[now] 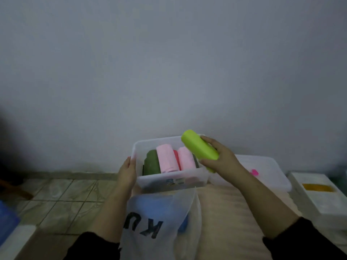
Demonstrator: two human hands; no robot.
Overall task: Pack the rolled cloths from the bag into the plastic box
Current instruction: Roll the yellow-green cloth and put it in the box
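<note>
A clear plastic box [139, 180] sits in front of me near the wall. Inside lie a dark green roll [152, 163], two pale pink rolls [166, 158] and a red roll [176, 156] between them. My right hand [217, 156] grips a lime green rolled cloth [199, 144] tilted over the box's right side. My left hand [127, 172] holds the box's left wall. A translucent white bag [159, 222] with black letters stands just before the box, with a blue roll [183, 225] showing through it.
A white plastic lid [266, 173] with a pink item [253, 172] lies right of the box. White foam boxes [317, 196] stand at far right, one showing something yellow. Tiled floor [65, 194] spreads to the left, with a blue object [7, 218] at the edge.
</note>
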